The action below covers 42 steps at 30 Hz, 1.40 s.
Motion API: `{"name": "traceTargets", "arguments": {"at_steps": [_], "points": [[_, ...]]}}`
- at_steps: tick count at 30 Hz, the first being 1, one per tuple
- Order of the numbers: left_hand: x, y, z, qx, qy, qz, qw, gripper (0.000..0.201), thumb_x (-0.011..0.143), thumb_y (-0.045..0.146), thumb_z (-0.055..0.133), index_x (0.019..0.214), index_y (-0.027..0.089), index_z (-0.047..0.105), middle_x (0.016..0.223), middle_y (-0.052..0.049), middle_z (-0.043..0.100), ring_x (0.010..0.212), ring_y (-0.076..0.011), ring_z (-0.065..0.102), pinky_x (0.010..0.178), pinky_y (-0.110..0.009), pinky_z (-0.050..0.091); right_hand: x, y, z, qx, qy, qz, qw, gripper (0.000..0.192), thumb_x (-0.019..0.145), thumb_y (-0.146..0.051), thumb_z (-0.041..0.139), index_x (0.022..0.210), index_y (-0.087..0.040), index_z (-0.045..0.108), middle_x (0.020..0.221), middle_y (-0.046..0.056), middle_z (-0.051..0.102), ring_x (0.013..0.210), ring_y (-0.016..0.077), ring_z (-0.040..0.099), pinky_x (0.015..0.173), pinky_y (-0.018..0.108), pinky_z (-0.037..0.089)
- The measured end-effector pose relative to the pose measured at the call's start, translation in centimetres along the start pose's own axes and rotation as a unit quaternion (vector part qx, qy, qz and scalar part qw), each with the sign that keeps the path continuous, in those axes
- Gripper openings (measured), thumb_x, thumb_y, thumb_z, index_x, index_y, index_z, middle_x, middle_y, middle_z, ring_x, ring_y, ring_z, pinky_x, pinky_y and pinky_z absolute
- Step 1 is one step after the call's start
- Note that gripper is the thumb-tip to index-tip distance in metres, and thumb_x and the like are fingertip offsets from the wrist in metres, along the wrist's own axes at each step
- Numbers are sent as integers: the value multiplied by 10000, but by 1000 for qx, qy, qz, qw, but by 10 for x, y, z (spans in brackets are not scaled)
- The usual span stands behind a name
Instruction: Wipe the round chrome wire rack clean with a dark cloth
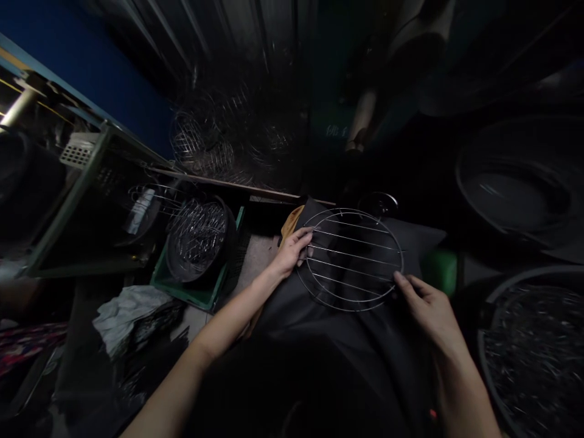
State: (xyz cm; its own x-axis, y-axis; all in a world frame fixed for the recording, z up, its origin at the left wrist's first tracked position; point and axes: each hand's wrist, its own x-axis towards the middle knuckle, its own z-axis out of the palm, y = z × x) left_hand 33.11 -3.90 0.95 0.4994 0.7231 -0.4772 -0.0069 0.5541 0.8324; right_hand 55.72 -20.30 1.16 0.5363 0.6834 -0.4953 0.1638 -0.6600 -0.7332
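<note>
A round wire rack with two rings and several parallel cross wires is held over a dark cloth on my lap. My left hand pinches its left rim between thumb and fingers. On the opposite side, the thumb and fingers of my right hand close on the lower right rim. Beyond the rack, a small shiny round metal part shows in the dark; its kind is unclear.
At left, a dark round tub of thin metal pieces sits in a green crate. A pale cloth lies nearer me. Wire racks are piled behind a ledge. Another tub of small metal pieces stands at right.
</note>
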Motion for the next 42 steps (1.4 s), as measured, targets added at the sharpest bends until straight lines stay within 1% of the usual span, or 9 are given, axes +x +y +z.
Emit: {"name": "traceTargets", "arguments": {"at_steps": [3,8,12,17,24,27,30,33,42], "points": [[1,1,-1,-9,4,-5,1000,601,756,484,639,1213,111,527,504,66,518,314,-24,310,304,-143,185,2,4,0,6,-19,16,1000,526,717,-691,574,760,-172,647,666,24,596,661,181,556,578,251,438],[2,2,-1,-16,3,-7,1000,585,736,488,661,1167,114,530,494,69,516,312,-24,299,295,-135,186,1,4,0,-4,3,-20,1000,513,742,-673,561,711,-165,628,632,22,563,639,172,520,562,244,411],[2,1,-1,-17,12,-9,1000,562,727,488,675,1154,146,543,525,62,536,331,-33,339,297,-135,205,-2,1,1,6,-14,-32,999,515,758,-681,537,707,-172,600,646,7,545,625,153,482,557,238,389],[3,1,-2,-15,14,-16,1000,554,713,483,692,1143,158,563,544,62,535,337,-29,351,306,-140,201,-4,-4,1,11,-10,-29,999,537,751,-701,528,631,-178,523,565,-27,426,549,116,387,498,219,317],[3,0,-1,-6,14,-4,1000,574,720,513,674,1143,143,558,501,79,501,307,-20,288,303,-142,174,-2,-3,1,32,-26,-24,999,511,730,-684,560,675,-177,577,646,-2,519,653,158,487,594,243,388],[2,0,-1,-8,19,6,1000,570,719,508,678,1131,133,556,496,81,500,304,-20,281,298,-143,169,-5,-6,1,52,-28,-23,998,503,728,-672,573,707,-171,594,675,5,536,672,161,492,611,247,395],[0,2,-2,-7,23,23,999,532,735,487,673,1120,135,564,499,80,496,315,-22,290,297,-139,173,-11,-13,1,58,-13,-32,998,499,728,-666,585,683,-168,577,648,-5,503,625,140,454,570,235,370],[-2,6,-3,-5,25,42,999,501,752,470,667,1126,148,577,510,78,495,327,-22,298,299,-136,185,-16,-20,0,57,0,-45,997,489,734,-655,592,673,-170,570,614,-16,474,586,126,422,535,231,345],[2,26,-9,-29,53,84,995,500,731,470,688,1117,170,582,544,72,491,373,-34,374,295,-136,195,-1,-46,3,76,40,-134,987,393,772,-577,607,833,-189,608,758,6,589,670,146,499,618,255,400]]}}
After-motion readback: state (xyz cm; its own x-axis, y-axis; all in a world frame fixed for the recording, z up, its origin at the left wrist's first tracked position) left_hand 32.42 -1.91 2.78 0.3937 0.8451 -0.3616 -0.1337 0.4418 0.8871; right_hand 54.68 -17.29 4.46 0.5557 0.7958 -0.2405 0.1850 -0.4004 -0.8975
